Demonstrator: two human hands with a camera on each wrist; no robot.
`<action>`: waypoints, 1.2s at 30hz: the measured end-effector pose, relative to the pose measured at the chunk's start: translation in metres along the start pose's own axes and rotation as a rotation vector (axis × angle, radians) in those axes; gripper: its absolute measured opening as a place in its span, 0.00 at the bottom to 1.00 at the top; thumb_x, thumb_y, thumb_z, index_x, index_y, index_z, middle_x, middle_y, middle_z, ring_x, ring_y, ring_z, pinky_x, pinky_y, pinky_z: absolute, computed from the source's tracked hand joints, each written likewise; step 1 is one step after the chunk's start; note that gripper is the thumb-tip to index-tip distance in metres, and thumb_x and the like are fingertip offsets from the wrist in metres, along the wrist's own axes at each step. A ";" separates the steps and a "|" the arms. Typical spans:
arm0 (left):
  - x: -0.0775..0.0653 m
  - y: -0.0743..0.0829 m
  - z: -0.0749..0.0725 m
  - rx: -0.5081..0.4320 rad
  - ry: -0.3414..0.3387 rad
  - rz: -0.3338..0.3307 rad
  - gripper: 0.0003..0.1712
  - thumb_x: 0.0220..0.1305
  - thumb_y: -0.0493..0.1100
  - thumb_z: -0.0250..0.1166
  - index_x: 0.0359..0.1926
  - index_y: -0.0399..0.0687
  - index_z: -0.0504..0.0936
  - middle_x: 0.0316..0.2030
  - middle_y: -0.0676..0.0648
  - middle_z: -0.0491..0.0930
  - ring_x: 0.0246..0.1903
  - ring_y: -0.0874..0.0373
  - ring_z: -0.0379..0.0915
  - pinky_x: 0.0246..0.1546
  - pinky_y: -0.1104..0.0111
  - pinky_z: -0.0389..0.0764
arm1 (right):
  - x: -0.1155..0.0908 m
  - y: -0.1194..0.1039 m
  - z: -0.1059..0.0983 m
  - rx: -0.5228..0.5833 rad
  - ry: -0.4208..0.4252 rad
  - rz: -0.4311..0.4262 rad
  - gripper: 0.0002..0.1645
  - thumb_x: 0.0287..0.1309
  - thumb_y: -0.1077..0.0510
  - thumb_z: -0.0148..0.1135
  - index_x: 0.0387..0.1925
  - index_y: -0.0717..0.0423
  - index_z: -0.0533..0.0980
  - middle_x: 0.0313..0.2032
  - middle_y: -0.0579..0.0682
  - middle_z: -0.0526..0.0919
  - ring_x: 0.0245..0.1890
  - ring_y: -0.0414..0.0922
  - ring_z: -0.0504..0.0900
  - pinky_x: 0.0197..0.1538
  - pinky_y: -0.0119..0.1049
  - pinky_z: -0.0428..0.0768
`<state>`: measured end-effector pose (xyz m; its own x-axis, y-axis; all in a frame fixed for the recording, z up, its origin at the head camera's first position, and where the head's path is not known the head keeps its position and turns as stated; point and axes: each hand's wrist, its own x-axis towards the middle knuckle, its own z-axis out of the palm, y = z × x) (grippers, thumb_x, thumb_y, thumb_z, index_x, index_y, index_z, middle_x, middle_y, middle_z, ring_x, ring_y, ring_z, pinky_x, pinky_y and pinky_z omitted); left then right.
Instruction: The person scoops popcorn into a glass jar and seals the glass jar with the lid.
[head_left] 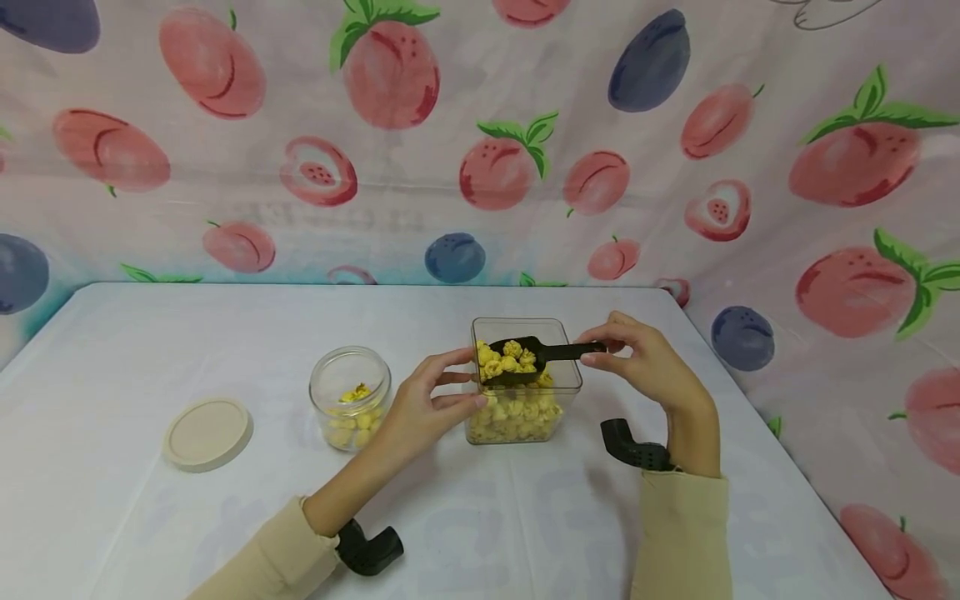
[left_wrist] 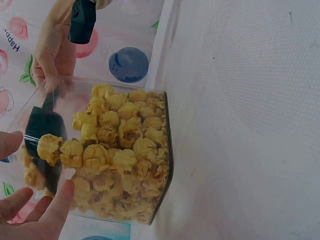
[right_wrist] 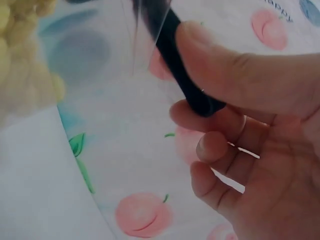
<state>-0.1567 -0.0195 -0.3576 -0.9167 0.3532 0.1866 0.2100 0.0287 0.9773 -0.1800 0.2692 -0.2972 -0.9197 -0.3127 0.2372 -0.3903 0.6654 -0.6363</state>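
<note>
A clear square container (head_left: 517, 421) of yellow popcorn stands on the table. My left hand (head_left: 431, 400) holds its left side near the front corner, with the thumb against the wall; the fingers (left_wrist: 57, 207) show close to the plastic in the left wrist view. My right hand (head_left: 645, 354) pinches the handle of a black scoop (head_left: 558, 352) between thumb and fingers, at the container's right. The scoop's bowl, heaped with popcorn (head_left: 512, 358), lies level inside the container's mouth. In the right wrist view the handle end (right_wrist: 202, 102) sits under the thumb.
Left of the container stands a round clear jar (head_left: 330, 408), uncovered, with some popcorn in it. A beige round lid (head_left: 208, 435) lies flat farther left. The white-covered table (head_left: 480, 525) meets a fruit-print cloth (head_left: 390, 167) at the back and right.
</note>
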 end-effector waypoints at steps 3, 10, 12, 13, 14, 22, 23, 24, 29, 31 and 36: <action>0.000 0.000 0.000 -0.008 -0.005 0.002 0.35 0.57 0.38 0.67 0.65 0.49 0.65 0.61 0.44 0.64 0.56 0.47 0.70 0.49 0.68 0.80 | -0.001 0.005 0.000 0.047 0.003 0.002 0.11 0.54 0.60 0.65 0.42 0.56 0.81 0.29 0.48 0.69 0.35 0.40 0.68 0.38 0.29 0.69; 0.000 0.001 -0.001 -0.023 -0.011 0.008 0.35 0.57 0.38 0.66 0.65 0.48 0.64 0.62 0.43 0.63 0.56 0.46 0.70 0.49 0.69 0.80 | 0.000 0.012 0.000 0.133 -0.001 0.010 0.12 0.56 0.60 0.63 0.43 0.57 0.80 0.30 0.48 0.68 0.34 0.42 0.68 0.37 0.28 0.70; 0.000 0.002 -0.001 -0.026 -0.011 0.008 0.35 0.57 0.37 0.66 0.65 0.48 0.64 0.62 0.43 0.63 0.56 0.46 0.70 0.48 0.69 0.80 | 0.001 0.013 0.001 0.148 -0.001 0.011 0.12 0.56 0.61 0.63 0.43 0.59 0.80 0.30 0.47 0.68 0.34 0.41 0.68 0.36 0.28 0.70; 0.000 0.002 -0.001 -0.024 -0.009 0.006 0.35 0.57 0.37 0.66 0.65 0.48 0.64 0.63 0.43 0.63 0.56 0.46 0.70 0.48 0.70 0.80 | 0.001 0.014 0.001 0.153 -0.001 0.011 0.12 0.56 0.61 0.63 0.44 0.59 0.80 0.30 0.47 0.68 0.34 0.41 0.68 0.36 0.28 0.70; 0.000 0.002 -0.001 -0.023 -0.008 0.005 0.35 0.57 0.37 0.66 0.65 0.48 0.64 0.63 0.43 0.63 0.56 0.46 0.70 0.48 0.70 0.80 | 0.001 0.014 0.001 0.156 -0.001 0.012 0.13 0.56 0.62 0.63 0.44 0.60 0.79 0.30 0.46 0.68 0.34 0.41 0.68 0.36 0.28 0.70; -0.001 0.002 -0.001 -0.016 -0.015 0.002 0.35 0.57 0.38 0.66 0.66 0.48 0.64 0.63 0.44 0.63 0.56 0.45 0.70 0.48 0.70 0.80 | 0.001 0.015 0.001 0.175 0.005 0.035 0.13 0.57 0.61 0.62 0.44 0.60 0.79 0.30 0.47 0.69 0.34 0.41 0.70 0.36 0.29 0.72; -0.001 0.002 -0.001 -0.019 -0.016 0.002 0.35 0.57 0.38 0.66 0.66 0.48 0.63 0.63 0.43 0.63 0.56 0.45 0.70 0.48 0.70 0.80 | 0.001 0.015 0.001 0.177 0.004 0.033 0.13 0.57 0.61 0.62 0.44 0.60 0.79 0.30 0.47 0.69 0.33 0.41 0.70 0.36 0.29 0.72; 0.000 0.002 -0.001 -0.021 -0.016 0.004 0.35 0.57 0.38 0.66 0.66 0.47 0.63 0.63 0.43 0.62 0.56 0.44 0.70 0.48 0.70 0.80 | 0.001 0.015 0.001 0.178 0.005 0.030 0.13 0.57 0.61 0.62 0.44 0.60 0.79 0.30 0.47 0.69 0.33 0.41 0.70 0.36 0.29 0.72; 0.000 0.002 0.000 -0.016 -0.010 0.008 0.36 0.57 0.37 0.66 0.66 0.47 0.63 0.63 0.43 0.62 0.56 0.44 0.70 0.48 0.70 0.80 | 0.002 0.015 0.001 0.184 0.012 0.021 0.12 0.57 0.61 0.62 0.44 0.60 0.79 0.30 0.47 0.69 0.33 0.41 0.70 0.36 0.28 0.71; 0.000 0.002 -0.001 -0.014 -0.008 0.005 0.35 0.57 0.37 0.66 0.66 0.47 0.64 0.63 0.43 0.63 0.56 0.45 0.70 0.48 0.70 0.80 | 0.002 0.016 0.001 0.188 0.014 0.024 0.13 0.57 0.61 0.62 0.44 0.60 0.79 0.30 0.47 0.69 0.33 0.41 0.70 0.36 0.29 0.71; -0.001 0.002 -0.001 -0.014 -0.008 0.002 0.35 0.57 0.38 0.66 0.66 0.47 0.64 0.63 0.43 0.63 0.55 0.44 0.70 0.48 0.69 0.80 | 0.001 0.016 0.001 0.194 0.021 0.042 0.13 0.56 0.61 0.63 0.44 0.61 0.79 0.29 0.46 0.70 0.32 0.41 0.70 0.35 0.29 0.71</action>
<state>-0.1559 -0.0208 -0.3558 -0.9137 0.3604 0.1876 0.2066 0.0146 0.9783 -0.1876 0.2787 -0.3081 -0.9365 -0.2716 0.2216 -0.3382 0.5337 -0.7751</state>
